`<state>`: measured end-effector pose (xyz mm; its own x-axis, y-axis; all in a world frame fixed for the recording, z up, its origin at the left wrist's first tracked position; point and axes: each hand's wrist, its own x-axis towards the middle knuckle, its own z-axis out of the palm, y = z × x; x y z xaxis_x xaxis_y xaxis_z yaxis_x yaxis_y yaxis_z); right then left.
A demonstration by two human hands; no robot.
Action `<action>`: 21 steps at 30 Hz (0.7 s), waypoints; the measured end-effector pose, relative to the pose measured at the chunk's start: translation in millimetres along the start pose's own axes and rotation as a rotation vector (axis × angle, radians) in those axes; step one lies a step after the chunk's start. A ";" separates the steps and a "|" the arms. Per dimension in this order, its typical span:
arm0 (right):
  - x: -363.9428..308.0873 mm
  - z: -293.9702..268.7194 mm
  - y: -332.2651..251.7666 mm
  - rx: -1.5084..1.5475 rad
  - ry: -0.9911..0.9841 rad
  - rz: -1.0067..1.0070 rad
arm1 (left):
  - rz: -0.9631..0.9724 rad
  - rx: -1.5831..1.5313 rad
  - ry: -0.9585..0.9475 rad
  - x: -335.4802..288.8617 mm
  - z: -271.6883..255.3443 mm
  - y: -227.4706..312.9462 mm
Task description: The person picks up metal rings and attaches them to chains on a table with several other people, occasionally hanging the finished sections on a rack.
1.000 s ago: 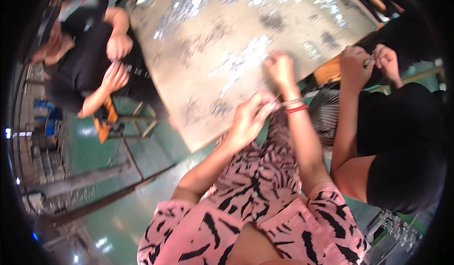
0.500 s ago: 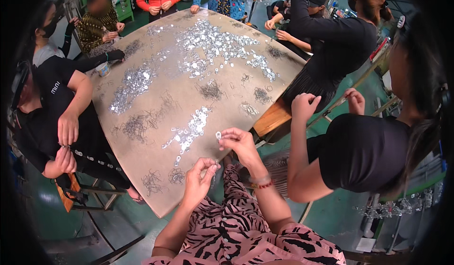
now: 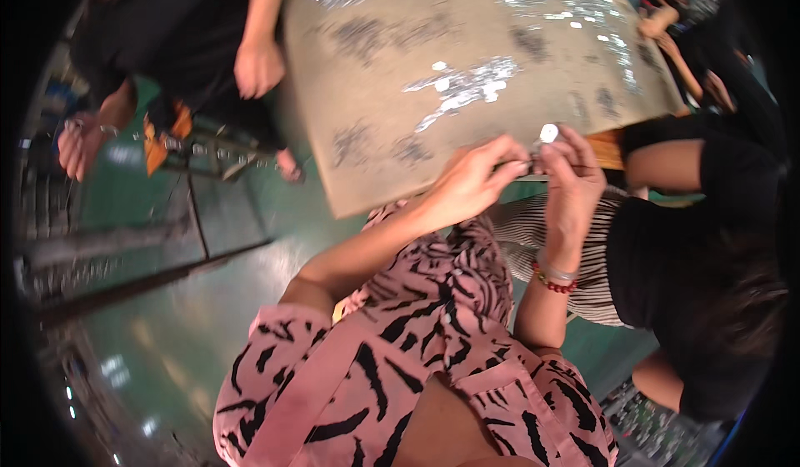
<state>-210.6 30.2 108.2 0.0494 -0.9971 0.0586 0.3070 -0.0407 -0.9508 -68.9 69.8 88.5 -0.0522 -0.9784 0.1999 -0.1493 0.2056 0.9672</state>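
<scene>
My right hand (image 3: 573, 175) pinches a small, flat, shiny piece (image 3: 548, 133) between thumb and fingers, over the near right edge of the table. Close against it on the left, my left hand (image 3: 475, 177) has thumb and fingertips pressed together. What those fingertips hold is too small and blurred to name. The two hands meet at the fingertips. Farther in on the tabletop lies a pile of similar shiny pieces (image 3: 471, 84).
Dark heaps of thin wire-like bits (image 3: 350, 144) lie on the brown table (image 3: 367, 185), with more shiny pieces at its far side. A person in black (image 3: 179, 38) stands on the left; another person in black (image 3: 683, 242) is close on my right.
The view has swung lower and to the left. My hands, apart before, have come together at the fingertips. The person on the left has spread their hands apart.
</scene>
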 end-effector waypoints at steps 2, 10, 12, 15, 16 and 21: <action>1.7 2.0 2.1 0.038 -0.034 0.022 | -0.022 -0.026 0.026 -0.6 -1.1 -3.1; -4.5 2.1 1.6 0.044 -0.034 0.012 | -0.022 -0.053 -0.023 -2.1 -6.4 -8.2; -6.5 3.0 2.6 0.044 -0.038 -0.005 | 0.112 0.007 0.072 2.8 -10.7 -26.4; -4.7 -6.0 -1.6 0.018 -0.009 -0.032 | -0.106 0.203 0.163 42.1 -56.8 -53.0; -5.5 -6.5 -3.9 -0.006 -0.015 -0.028 | -0.112 0.402 0.220 60.3 -78.9 -72.7; -2.9 -11.9 -1.6 -0.083 -0.086 0.022 | -0.565 0.953 0.351 138.6 -162.2 -132.0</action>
<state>-222.5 32.4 106.0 0.1380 -0.9886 0.0605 0.2256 -0.0281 -0.9738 103.7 -96.3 14.0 0.5132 -0.8571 -0.0451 -0.7546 -0.4756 0.4521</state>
